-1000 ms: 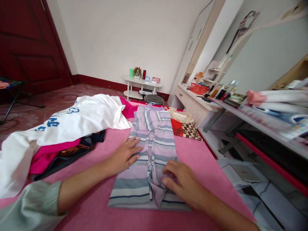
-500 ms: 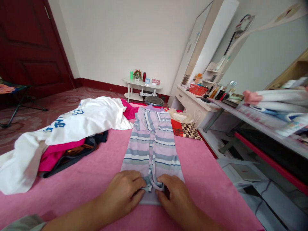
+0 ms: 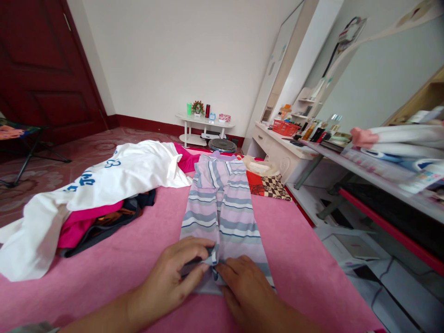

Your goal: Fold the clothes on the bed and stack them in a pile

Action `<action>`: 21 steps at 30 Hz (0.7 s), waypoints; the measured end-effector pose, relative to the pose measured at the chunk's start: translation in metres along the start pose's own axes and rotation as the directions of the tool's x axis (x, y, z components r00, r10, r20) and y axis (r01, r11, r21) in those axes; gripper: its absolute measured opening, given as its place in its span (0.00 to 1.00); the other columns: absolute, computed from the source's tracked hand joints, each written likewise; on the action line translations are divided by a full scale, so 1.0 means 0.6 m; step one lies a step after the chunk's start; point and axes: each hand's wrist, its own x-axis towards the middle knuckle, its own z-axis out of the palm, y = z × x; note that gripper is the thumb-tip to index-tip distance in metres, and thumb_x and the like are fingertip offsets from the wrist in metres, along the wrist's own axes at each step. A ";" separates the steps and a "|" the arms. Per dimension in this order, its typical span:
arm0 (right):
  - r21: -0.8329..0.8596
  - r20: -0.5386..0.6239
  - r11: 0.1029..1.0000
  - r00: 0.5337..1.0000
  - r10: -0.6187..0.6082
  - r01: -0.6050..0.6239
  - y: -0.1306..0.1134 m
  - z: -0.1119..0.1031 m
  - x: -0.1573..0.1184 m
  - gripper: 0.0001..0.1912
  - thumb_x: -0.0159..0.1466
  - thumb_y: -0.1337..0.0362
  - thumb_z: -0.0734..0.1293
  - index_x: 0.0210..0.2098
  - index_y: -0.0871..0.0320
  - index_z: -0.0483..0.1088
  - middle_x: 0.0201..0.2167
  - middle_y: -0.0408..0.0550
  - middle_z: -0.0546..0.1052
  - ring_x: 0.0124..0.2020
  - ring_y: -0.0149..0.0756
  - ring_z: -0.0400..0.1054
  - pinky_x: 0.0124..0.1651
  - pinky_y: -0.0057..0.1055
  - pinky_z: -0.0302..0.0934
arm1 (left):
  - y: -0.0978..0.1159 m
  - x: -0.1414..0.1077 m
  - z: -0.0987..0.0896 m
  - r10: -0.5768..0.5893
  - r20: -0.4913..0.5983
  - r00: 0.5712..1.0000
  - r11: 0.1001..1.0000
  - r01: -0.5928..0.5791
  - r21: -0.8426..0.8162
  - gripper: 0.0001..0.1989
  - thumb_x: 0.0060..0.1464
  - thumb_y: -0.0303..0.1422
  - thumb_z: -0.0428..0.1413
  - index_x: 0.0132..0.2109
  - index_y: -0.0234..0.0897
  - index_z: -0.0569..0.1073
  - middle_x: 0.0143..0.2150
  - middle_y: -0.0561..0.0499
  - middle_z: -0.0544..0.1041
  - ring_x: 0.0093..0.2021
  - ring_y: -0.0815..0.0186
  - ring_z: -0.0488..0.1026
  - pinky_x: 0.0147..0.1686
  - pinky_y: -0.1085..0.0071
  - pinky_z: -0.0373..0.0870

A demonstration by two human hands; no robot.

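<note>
A striped shirt (image 3: 237,212) in lilac, grey and white lies flat on the pink bed cover (image 3: 294,277), its collar end pointing away from me. Its front opening runs down the middle toward me. At the near end, my left hand (image 3: 180,266) pinches one front edge between thumb and fingers, lifting it slightly. Close beside it, my right hand (image 3: 246,282) has its fingers closed on the other front edge by the hem. The fingertips of both hands almost meet, and whatever small detail lies between them is partly hidden.
Left of the shirt lies a white garment with blue lettering (image 3: 128,166) over dark and magenta clothes (image 3: 78,226). A checkered cloth (image 3: 274,186) sits beyond on the right. A small white table (image 3: 204,121) stands by the wall; a cluttered desk (image 3: 367,180) lines the right side.
Both hands have drawn the shirt's two front edges closer together near the hem. My left hand has shifted slightly up, and my right hand's fingers have moved left toward it.
</note>
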 end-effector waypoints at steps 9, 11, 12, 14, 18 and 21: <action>0.112 -0.009 0.994 1.000 0.019 -0.018 0.022 -0.022 -0.016 0.13 0.55 0.59 0.70 0.40 0.51 0.70 0.38 0.42 0.72 0.38 0.36 0.65 0.39 0.29 0.53 | -0.001 -0.002 0.010 -0.080 0.183 0.980 0.996 0.072 0.047 0.04 0.58 0.29 0.48 0.37 0.39 0.68 0.36 0.51 0.74 0.34 0.67 0.71 0.35 0.74 0.65; 0.151 -0.066 0.988 0.997 0.043 -0.033 0.028 -0.025 -0.009 0.14 0.54 0.57 0.70 0.39 0.52 0.70 0.37 0.42 0.71 0.38 0.35 0.65 0.37 0.28 0.53 | -0.006 -0.003 0.007 -0.144 0.136 0.980 0.989 0.140 0.037 0.06 0.59 0.32 0.47 0.37 0.39 0.67 0.34 0.51 0.73 0.33 0.68 0.70 0.34 0.75 0.65; 0.179 -0.092 0.984 0.995 0.046 -0.029 0.030 -0.026 -0.004 0.13 0.55 0.58 0.70 0.39 0.52 0.69 0.38 0.42 0.71 0.38 0.35 0.65 0.37 0.27 0.53 | -0.009 -0.003 0.005 -0.152 0.128 0.980 0.988 0.148 0.038 0.06 0.60 0.33 0.47 0.37 0.39 0.67 0.34 0.51 0.73 0.33 0.67 0.70 0.34 0.75 0.65; 0.233 -0.140 0.972 0.989 0.052 -0.019 0.034 -0.028 0.009 0.09 0.58 0.60 0.68 0.39 0.53 0.69 0.37 0.42 0.71 0.38 0.33 0.65 0.37 0.26 0.54 | -0.013 -0.005 0.003 -0.153 0.138 0.979 0.988 0.150 0.033 0.07 0.60 0.34 0.47 0.36 0.38 0.67 0.34 0.51 0.73 0.34 0.67 0.69 0.35 0.75 0.65; 0.263 -0.218 0.965 0.974 0.062 -0.002 0.040 -0.027 0.038 0.05 0.60 0.64 0.65 0.37 0.54 0.68 0.35 0.42 0.71 0.36 0.31 0.65 0.36 0.25 0.53 | -0.019 -0.013 -0.001 -0.209 0.085 0.974 0.973 0.216 -0.086 0.08 0.61 0.36 0.46 0.37 0.38 0.66 0.30 0.54 0.69 0.29 0.69 0.67 0.30 0.76 0.64; 0.252 -0.269 0.967 0.959 0.091 -0.021 0.036 -0.025 0.062 0.10 0.58 0.59 0.67 0.38 0.54 0.67 0.34 0.41 0.71 0.33 0.31 0.65 0.35 0.26 0.52 | -0.021 -0.015 -0.007 -0.296 -0.072 0.953 0.942 0.278 -0.186 0.08 0.62 0.37 0.45 0.37 0.39 0.64 0.29 0.54 0.67 0.29 0.70 0.66 0.30 0.77 0.64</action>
